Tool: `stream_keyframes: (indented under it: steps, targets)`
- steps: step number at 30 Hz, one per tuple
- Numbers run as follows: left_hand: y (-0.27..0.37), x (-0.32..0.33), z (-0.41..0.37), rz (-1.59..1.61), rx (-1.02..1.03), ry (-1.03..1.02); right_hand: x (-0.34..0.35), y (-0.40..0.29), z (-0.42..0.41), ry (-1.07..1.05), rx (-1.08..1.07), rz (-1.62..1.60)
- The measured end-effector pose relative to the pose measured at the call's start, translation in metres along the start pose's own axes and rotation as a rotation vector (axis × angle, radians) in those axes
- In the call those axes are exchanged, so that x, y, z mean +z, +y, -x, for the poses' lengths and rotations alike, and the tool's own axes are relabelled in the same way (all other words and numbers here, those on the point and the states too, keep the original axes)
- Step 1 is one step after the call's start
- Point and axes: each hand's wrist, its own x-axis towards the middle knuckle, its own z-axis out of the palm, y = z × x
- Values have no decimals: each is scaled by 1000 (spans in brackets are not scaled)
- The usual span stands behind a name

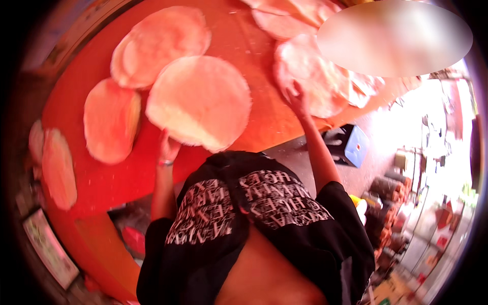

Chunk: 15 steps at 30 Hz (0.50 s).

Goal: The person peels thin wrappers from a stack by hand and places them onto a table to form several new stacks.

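A large round flat sheet, apparently thin bread or dough (200, 101), lies on the red-orange covered table (263, 118) before me. At its lower left edge is my left hand (169, 146), its fingertips partly hidden by the sheet, so its hold is unclear. My right hand (297, 97) rests on the near left part of a spread of overlapping sheets (320, 82), with fingers somewhat apart; whether it pinches one is not clear. Stacked round sheets (164, 42) lie beyond the large one, and another pile (112, 122) is to its left.
More sheets (59, 169) lie at the table's far left, and others (286, 19) at its far side. A blue plastic stool (355, 146) lies beyond the table's right edge. Rolled or stacked objects (389, 188) stand on the floor at right. A blurred patch covers the upper right.
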Motion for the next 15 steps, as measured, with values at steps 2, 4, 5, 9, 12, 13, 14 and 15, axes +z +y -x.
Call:
stream_keyframes:
  steps: [2,4,5,9,12,13,14,15]
  targets:
    - [3,14,0,-28,52,-20,68,-95,19,-530,318,-470]
    - [5,31,1,29,14,-22,107,-170,36,-852,129,-398]
    - [7,36,2,63,-15,-52,119,-205,39,-1002,36,-310]
    - [7,45,4,53,8,-115,158,-244,47,-1196,-147,-259]
    - [3,27,4,107,-17,-168,166,-245,38,-1292,-194,-193]
    - [3,22,5,130,-31,-186,166,-243,37,-1301,-204,-214]
    - [1,20,6,132,-15,-145,165,-241,36,-1309,-213,-237]
    - [6,42,10,135,-10,-108,163,-240,35,-1311,-212,-255]
